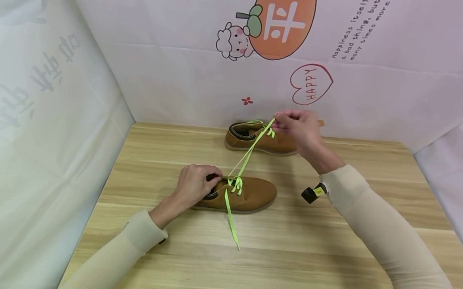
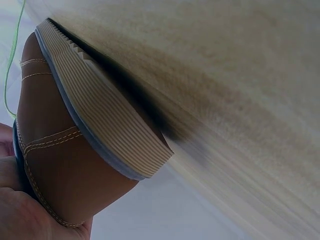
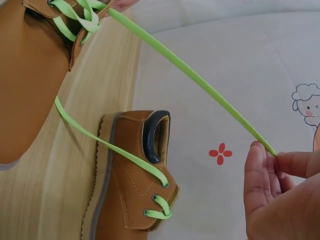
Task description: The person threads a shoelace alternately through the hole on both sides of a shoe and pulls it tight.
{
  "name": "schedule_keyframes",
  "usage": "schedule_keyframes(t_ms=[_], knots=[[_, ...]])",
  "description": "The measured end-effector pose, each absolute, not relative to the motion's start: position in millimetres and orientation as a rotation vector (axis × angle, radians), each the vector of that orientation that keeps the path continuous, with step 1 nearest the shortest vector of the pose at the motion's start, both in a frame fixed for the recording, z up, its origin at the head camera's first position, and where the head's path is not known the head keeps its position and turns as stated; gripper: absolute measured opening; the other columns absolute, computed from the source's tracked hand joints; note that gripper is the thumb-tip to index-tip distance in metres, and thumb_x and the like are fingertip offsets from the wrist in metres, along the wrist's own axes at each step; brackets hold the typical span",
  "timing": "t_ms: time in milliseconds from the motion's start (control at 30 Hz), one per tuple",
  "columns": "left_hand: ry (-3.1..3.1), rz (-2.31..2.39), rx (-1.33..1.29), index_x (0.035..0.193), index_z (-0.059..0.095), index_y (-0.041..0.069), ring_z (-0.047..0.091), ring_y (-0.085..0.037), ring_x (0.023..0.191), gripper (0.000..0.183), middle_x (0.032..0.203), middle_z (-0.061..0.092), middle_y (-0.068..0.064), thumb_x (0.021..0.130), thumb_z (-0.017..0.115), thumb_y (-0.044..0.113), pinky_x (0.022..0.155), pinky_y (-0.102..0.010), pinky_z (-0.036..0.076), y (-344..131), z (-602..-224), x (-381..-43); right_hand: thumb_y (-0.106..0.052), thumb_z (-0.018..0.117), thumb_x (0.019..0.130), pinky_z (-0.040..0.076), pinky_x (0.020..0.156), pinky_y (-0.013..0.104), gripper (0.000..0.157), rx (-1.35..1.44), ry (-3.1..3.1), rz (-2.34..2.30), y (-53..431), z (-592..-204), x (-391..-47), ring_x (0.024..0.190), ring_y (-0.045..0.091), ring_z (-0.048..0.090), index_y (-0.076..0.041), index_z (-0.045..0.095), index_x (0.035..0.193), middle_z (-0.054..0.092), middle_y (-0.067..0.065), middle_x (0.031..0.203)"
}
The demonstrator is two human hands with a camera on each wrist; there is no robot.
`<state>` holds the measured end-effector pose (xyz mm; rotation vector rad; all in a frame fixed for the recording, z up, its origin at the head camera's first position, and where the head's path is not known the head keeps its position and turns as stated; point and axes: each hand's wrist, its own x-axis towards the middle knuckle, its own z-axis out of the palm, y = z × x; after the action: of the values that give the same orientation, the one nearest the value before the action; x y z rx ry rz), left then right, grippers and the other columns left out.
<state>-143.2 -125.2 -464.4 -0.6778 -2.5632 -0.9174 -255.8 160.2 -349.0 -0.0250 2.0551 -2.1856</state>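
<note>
A brown lace-up shoe (image 1: 258,193) stands side-on on the table, its toe to the right. At its opening my left hand (image 1: 196,181) grips the upper edge; the left wrist view shows that hand against the stitched heel part of the shoe (image 2: 70,165). My right hand (image 1: 301,127), raised beyond the shoe, pinches a bright green shoelace (image 3: 195,82) between thumb and fingers. This lace runs taut from the near shoe's eyelets up to the fingertips. Another green lace end (image 1: 231,223) hangs over the near side onto the wood.
Behind stands a second brown shoe (image 1: 237,140) with green laces, close to the back wall (image 1: 179,82). One lace (image 3: 115,148) stretches from its eyelet toward the near shoe. Light wood tabletop (image 1: 190,271) lies beneath, with a white printed sheet on the left wall (image 1: 56,119).
</note>
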Motion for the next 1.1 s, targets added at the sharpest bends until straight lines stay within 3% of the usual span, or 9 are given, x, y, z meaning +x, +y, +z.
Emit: schedule_keyframes(t_ms=[200,433,700,800,1000,1100], knots=[[-2.569,-0.908,-0.681,0.090,0.083,0.012,0.079,-0.020,0.079,0.007,0.090,0.082,-0.002,0.087,0.086,0.006,0.065,-0.036,0.062,-125,-463,-143,-0.003,0.068,0.102,0.064,0.077,0.032,0.019,-0.012,2.036,-2.194,153,-357,-259,0.075,0.019,0.076,0.014,0.070,0.111,0.076,0.010,0.087],[-2.585,-0.893,-0.669,0.090,0.083,0.013,0.079,-0.020,0.079,0.007,0.091,0.082,-0.001,0.087,0.087,0.007,0.065,-0.035,0.062,-125,-463,-144,-0.004,0.067,0.103,0.062,0.088,0.039,0.014,0.018,2.064,-2.080,139,-374,-259,0.082,0.022,0.075,0.008,0.072,0.109,0.073,0.011,0.094],[-2.590,-0.883,-0.667,0.090,0.083,0.012,0.079,-0.019,0.080,0.005,0.091,0.082,0.000,0.088,0.086,0.008,0.066,-0.036,0.062,-126,-463,-143,0.002,0.064,0.103,0.061,0.092,0.041,0.024,-0.060,2.070,-1.946,118,-390,-256,0.088,0.023,0.076,0.018,0.063,0.122,0.070,0.019,0.109],[-2.589,-0.876,-0.666,0.090,0.083,0.012,0.079,-0.018,0.080,0.005,0.091,0.082,0.000,0.088,0.086,0.009,0.066,-0.035,0.062,-126,-462,-143,0.001,0.065,0.103,0.062,0.088,0.039,0.024,-0.108,2.123,-1.877,109,-398,-254,0.090,0.027,0.078,0.018,0.065,0.120,0.072,0.022,0.108],[-2.592,-0.870,-0.667,0.090,0.083,0.012,0.079,-0.017,0.078,0.005,0.091,0.082,0.001,0.088,0.086,0.009,0.063,-0.034,0.060,-126,-464,-144,0.000,0.067,0.102,0.058,0.095,0.053,0.018,-0.176,2.223,-1.744,96,-417,-252,0.100,0.044,0.076,0.013,0.069,0.114,0.073,0.029,0.112],[-2.586,-0.868,-0.662,0.090,0.083,0.013,0.079,-0.019,0.079,0.008,0.091,0.082,0.000,0.087,0.087,0.007,0.064,-0.035,0.061,-126,-465,-144,-0.001,0.068,0.102,0.057,0.097,0.056,0.018,-0.154,2.236,-1.714,92,-425,-251,0.106,0.049,0.073,0.012,0.069,0.114,0.073,0.027,0.112]])
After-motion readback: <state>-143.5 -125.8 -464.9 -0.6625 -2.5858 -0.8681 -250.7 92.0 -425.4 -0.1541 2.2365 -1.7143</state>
